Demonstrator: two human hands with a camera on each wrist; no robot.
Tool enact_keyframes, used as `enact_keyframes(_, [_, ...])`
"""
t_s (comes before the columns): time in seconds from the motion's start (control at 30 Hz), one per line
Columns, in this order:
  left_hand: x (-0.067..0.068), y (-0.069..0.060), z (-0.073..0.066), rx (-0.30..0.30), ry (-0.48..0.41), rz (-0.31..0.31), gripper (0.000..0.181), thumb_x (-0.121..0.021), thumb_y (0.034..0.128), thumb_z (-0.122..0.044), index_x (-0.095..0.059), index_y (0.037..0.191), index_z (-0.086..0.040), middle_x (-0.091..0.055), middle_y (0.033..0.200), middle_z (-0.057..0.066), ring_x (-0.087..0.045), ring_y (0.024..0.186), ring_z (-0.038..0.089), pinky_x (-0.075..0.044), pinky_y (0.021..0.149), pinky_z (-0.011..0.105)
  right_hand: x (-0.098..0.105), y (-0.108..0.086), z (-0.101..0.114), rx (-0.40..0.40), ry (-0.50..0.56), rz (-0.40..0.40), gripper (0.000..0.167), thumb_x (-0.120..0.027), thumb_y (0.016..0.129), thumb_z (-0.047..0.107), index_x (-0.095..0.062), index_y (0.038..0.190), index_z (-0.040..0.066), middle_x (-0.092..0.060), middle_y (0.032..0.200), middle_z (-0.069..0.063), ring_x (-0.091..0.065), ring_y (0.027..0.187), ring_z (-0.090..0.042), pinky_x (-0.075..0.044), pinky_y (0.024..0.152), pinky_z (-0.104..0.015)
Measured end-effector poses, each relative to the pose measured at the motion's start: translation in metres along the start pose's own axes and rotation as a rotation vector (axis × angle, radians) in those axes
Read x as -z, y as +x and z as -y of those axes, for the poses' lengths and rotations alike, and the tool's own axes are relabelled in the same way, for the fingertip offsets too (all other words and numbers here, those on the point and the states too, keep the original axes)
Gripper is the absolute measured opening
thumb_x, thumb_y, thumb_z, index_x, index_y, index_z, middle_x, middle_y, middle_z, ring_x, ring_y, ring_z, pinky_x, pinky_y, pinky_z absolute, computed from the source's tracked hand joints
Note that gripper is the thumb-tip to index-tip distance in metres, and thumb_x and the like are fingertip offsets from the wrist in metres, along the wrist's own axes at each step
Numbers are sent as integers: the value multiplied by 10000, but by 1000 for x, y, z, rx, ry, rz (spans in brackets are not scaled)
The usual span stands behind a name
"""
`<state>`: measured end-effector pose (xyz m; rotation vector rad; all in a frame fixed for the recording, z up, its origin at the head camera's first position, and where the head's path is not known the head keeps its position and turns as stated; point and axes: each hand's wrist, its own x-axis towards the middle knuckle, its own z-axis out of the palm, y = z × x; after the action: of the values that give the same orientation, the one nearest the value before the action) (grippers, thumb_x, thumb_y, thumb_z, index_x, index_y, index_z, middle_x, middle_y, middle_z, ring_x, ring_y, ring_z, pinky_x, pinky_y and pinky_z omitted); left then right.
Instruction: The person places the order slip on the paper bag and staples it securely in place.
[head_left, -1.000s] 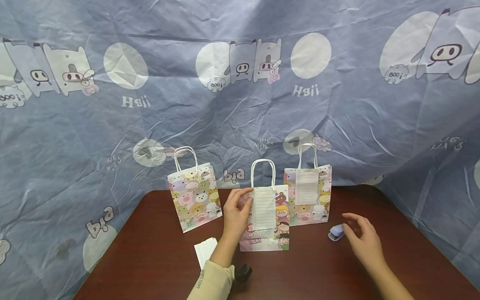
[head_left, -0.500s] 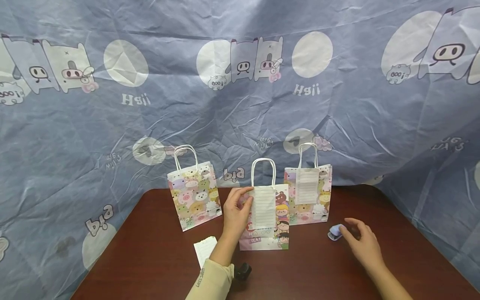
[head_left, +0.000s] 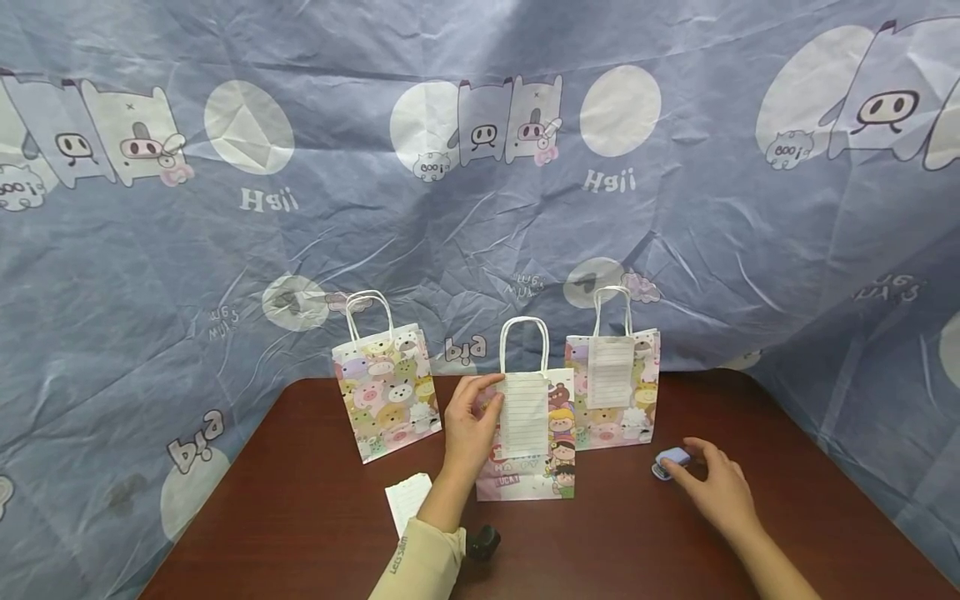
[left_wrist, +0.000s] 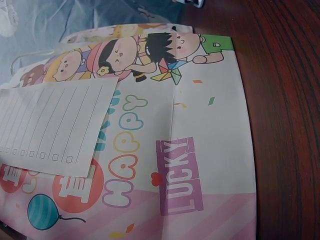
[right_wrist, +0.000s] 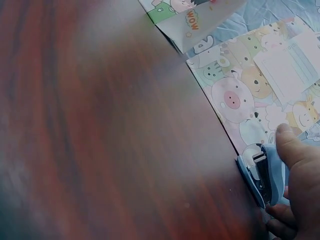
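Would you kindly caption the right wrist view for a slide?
Right hand holds a blue stapler near an animal-print bag.

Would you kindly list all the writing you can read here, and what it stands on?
"HAPPY": front bag
"LUCKY": front bag
"WOW": front bag's side
"Haii": backdrop cloth
"BOO": backdrop cloth
Too small, unclear or covered to read: print on the sleeve; backdrop cloth's other lettering; front bag's remaining lettering.

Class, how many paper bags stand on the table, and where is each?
3: the left bag and the right bag farther back, the middle bag in front, at the left hand. No others show.
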<state>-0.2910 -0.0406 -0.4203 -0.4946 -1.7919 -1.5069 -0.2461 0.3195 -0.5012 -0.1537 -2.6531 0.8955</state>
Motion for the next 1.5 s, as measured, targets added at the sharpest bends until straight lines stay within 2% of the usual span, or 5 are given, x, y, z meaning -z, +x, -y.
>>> enact_keyframes(0.23, [0, 0, -3, 26, 9, 10, 288, -696, 831, 114, -729, 1082, -23, -649, 970, 174, -525, 786, 331, -415, 599, 240, -2, -1, 1, 17, -61, -6, 755, -699, 866, 561, -509, 1367, 28, -542, 1374, -289, -452, 1178, -495, -344, 894, -629])
enact_keyframes(0.7, [2, 1, 1, -22, -14, 21, 318, -721, 864, 11, -740, 1113, -186, -663, 991, 22, -535, 778, 212, -446, 598, 289, -4, 0, -3, 44, -73, -20, 686, -682, 885, 542, -536, 1335, 45, -553, 1364, -279, -448, 1163, -466, -351, 864, -625])
enact_keyframes(0.93, [2, -1, 1, -8, -18, 20, 319, -715, 857, 32, -741, 1107, -166, -659, 995, 36, -530, 781, 215, -420, 610, 186, -3, -2, -1, 31, -72, -10, 703, -676, 884, 560, -539, 1339, 42, -554, 1375, -280, -454, 1171, -466, -361, 858, -628])
enact_keyframes(1.17, [6, 2, -36, 17, -5, 12, 277, -674, 845, 124, -724, 1081, -12, -646, 976, 178, -512, 775, 336, -417, 594, 268, -4, -2, -1, 15, -52, -18, 682, -689, 878, 551, -543, 1335, 68, -579, 1357, -253, -458, 1177, -448, -374, 843, -621])
enact_keyframes(1.5, [5, 0, -34, 16, -2, 4, 275, -679, 839, 124, -727, 1074, -12, -648, 969, 172, -516, 770, 314, -418, 585, 288, 0, -1, 1, -37, 47, -14, 664, -655, 898, 573, -524, 1368, 123, -601, 1330, -228, -565, 1150, -381, -441, 820, -509])
